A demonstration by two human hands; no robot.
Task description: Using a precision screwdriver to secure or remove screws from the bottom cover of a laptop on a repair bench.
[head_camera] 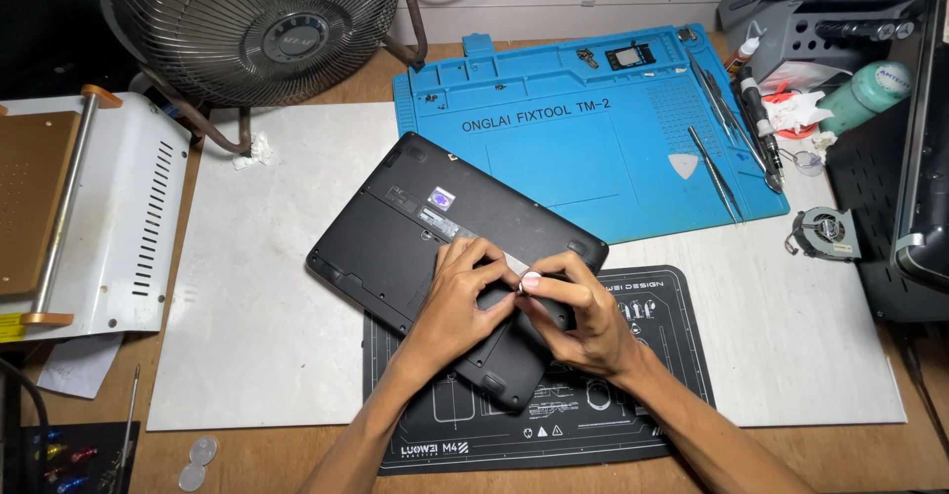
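Laptop (435, 247), black, lying base-up and askew, partly on a pale work board (267, 286) and partly on a black printed mat (652, 356), near the middle of the head view. Left hand (463, 296) rests flat on the base, fingers bent and pressing near the centre seam, closed on nothing that shows. Right hand (578, 311) meets it there, thumb and forefinger pinched on a small round silvery piece (526, 281), too small to identify, held against the base. Blue repair mat (593, 128) lies behind the laptop, with tweezers (714, 163) and a white pick (683, 166) on its right part. Small cooling fan (822, 233) sits loose to the right of it. Desk fan (252, 24) stands at the back left. White machine (89, 227) at the left edge. Two coins (198, 462) near the front left.
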